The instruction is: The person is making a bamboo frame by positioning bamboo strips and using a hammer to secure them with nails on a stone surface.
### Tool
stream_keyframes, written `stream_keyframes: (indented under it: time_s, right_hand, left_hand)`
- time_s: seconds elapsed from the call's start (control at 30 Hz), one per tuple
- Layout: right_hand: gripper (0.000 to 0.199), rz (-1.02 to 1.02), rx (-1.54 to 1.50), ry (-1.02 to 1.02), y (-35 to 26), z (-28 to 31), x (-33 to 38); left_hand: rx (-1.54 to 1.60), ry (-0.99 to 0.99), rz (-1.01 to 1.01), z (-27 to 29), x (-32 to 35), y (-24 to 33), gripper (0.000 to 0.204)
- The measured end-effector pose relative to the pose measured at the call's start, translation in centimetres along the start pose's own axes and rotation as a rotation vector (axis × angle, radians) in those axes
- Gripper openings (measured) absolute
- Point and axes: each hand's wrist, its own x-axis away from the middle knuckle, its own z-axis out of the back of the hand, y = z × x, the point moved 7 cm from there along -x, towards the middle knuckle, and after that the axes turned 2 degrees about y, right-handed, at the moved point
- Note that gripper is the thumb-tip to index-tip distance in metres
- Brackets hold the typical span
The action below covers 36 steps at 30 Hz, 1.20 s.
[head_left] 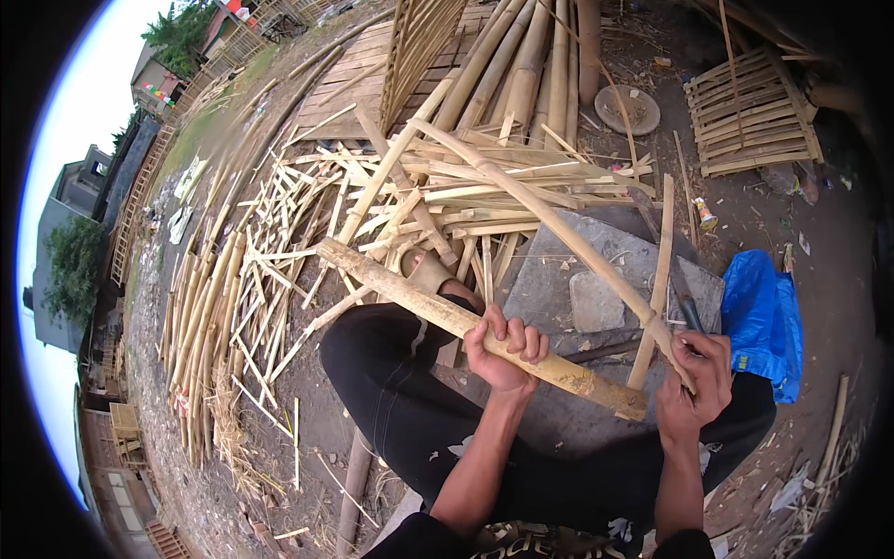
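Note:
My left hand (504,348) is wrapped round a thick length of bamboo (410,291), which slants over my lap from upper left to lower right. My right hand (697,380) grips the lower end of a long bamboo strip (549,219) that reaches up and left over the stone. Behind that strip, a shorter bamboo slat (662,256) stands slanted. Close above my right fingers shows the dark handle of a bladed tool (688,312); whether my hand touches it I cannot tell. Beneath all this lies a grey stone slab (549,270) with a smaller flat stone (597,301) on it.
Split bamboo strips (298,200) lie heaped ahead and left, beside a stack of bamboo poles (200,321). Thick poles (531,74) lean at the back. A slatted bamboo panel (752,112) lies far right. Blue cloth or plastic (765,317) sits by my right knee.

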Motion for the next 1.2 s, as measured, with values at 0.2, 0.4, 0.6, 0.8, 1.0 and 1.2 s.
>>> stream_keyframes:
  time_s: [0.2,0.4,0.6,0.8,1.0,1.2]
  right_hand:
    - [0.029,0.254,0.061,-0.219,-0.9,-5.1,-1.2]
    - [0.035,-0.042,0.048,-0.392,6.9,-3.3,1.2]
    - [0.039,-0.659,-0.108,-0.62,12.2,-4.0,6.6]
    - [0.044,-0.57,-0.077,-0.657,11.4,-4.8,8.1]
    - [0.026,-0.382,0.087,-0.642,9.8,-6.0,6.5]
    - [0.02,-0.399,0.02,-0.554,9.2,-5.4,8.3]
  left_hand:
    - [0.021,0.023,0.095,1.4,0.0,-1.7,0.035]
    - [0.066,0.094,0.118,2.9,-0.4,-2.9,0.035]
    - [0.089,0.086,0.132,5.3,-0.3,-4.4,0.032]
    - [0.047,0.084,0.155,5.6,-0.8,-5.4,0.031]
    - [0.021,0.059,0.181,5.4,-0.8,-5.5,0.03]
    - [-0.016,0.081,0.217,5.8,-0.5,-6.2,0.033]
